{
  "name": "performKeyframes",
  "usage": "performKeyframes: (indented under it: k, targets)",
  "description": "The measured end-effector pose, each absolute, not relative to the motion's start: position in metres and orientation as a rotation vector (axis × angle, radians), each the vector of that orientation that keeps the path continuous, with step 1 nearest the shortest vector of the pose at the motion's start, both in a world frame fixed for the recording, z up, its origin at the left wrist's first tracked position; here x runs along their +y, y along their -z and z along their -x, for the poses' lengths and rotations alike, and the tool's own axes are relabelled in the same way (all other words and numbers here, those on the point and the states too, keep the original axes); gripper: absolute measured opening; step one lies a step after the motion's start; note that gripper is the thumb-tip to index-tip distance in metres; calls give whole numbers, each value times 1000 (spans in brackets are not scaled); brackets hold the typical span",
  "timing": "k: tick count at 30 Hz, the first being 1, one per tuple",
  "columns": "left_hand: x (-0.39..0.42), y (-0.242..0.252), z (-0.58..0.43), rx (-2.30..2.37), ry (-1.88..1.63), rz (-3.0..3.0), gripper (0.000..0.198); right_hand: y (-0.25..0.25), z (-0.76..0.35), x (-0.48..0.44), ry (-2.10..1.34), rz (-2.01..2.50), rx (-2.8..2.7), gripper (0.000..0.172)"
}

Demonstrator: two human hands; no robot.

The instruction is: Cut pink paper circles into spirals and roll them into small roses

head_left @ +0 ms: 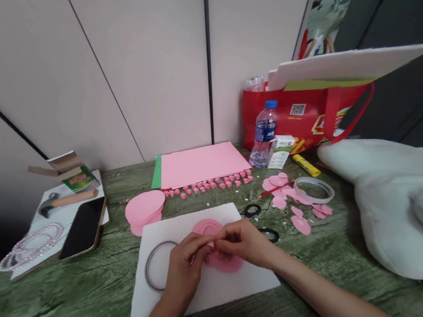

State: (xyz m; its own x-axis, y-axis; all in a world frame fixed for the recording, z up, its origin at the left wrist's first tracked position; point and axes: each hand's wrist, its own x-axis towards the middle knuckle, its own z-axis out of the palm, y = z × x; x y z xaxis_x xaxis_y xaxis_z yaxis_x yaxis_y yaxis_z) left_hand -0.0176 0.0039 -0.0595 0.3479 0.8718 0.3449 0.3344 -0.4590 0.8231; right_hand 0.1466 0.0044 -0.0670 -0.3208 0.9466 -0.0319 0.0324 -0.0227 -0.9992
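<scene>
My left hand point(185, 265) and my right hand point(244, 243) meet over a white sheet point(168, 292) on the green table. Both pinch a pink paper spiral piece point(208, 229) with fingers pressed together at its middle. A grey wire ring point(151, 265) lies on the sheet just left of my left hand. Black scissors point(253, 210) lie just beyond my right hand.
A stack of pink circles point(144, 208), pink and green paper sheets point(202, 163), a row of small pink rolled pieces point(209, 184), pink petals point(298, 214), a tape roll point(314, 189), glue stick point(306, 165), water bottle point(263, 135), red bag point(308, 112), phone point(83, 228), beads point(29, 246) and a white plush point(400, 199).
</scene>
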Motion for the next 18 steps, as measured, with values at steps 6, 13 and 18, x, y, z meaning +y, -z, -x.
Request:
performKeyframes:
  k: [6, 13, 18]
  targets:
    - [5, 56, 18, 1035, -1011, -1805, 19, 71, -144, 5, -1379, 1106, -1442, 21]
    - [9, 54, 24, 1061, -1081, -1507, 17, 58, -150, 7, -1262, 1067, -1294, 27]
    - [10, 54, 24, 1013, -1088, -1178, 20, 42, -150, -9, -1447, 797, -1676, 35]
